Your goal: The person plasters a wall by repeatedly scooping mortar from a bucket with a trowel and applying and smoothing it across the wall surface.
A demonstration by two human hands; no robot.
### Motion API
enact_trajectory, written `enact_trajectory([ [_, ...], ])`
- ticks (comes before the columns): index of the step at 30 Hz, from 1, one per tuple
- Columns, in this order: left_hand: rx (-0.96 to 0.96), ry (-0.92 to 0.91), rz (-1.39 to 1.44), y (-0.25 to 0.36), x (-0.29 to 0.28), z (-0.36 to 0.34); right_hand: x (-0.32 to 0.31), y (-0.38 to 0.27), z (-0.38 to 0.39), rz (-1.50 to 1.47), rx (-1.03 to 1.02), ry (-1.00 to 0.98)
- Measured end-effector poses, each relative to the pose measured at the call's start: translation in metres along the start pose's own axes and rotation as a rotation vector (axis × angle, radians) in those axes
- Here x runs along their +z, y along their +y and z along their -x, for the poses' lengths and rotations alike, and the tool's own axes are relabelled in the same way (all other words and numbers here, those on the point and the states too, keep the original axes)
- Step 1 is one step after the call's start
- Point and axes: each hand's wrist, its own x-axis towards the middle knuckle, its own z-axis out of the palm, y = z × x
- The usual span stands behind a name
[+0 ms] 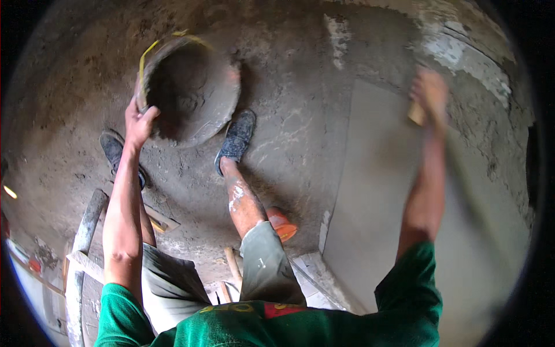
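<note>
My left hand [140, 122] is closed on the left rim of a round, mortar-caked basin [226, 110], thumb over the edge. Grey wet mortar [188, 81] lies inside it, and a yellow strip [148, 51] runs along the far rim. At the right, my right hand [431, 95] is smeared by motion but closed round a wooden-handled tool [415, 113]; its working end cannot be made out. That hand is over the upper part of a smooth grey plastered surface [376, 191], near its border with rough mortar [485, 136].
My dark shoes [238, 136] stand on the rough, dirty floor close to the basin. An orange bucket [281, 224] sits beside my right leg. A curved, mortar-spattered bar [87, 225] stands at the left. Wooden pieces [233, 263] lie between my legs.
</note>
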Motion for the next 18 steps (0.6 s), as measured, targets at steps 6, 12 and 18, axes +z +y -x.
enact_trajectory([
  [6,0.291,-0.215,-0.223,0.034,0.032,-0.037,0.002,-0.021,0.139,0.668,-0.129,-0.157],
  [12,0.457,-0.507,-0.370,0.067,0.059,-0.037,0.271,0.021,0.154,0.951,-0.256,-0.547],
  [18,0.521,-0.513,-0.274,0.045,0.040,-0.029,0.453,0.052,0.232,0.617,-0.196,-0.580],
])
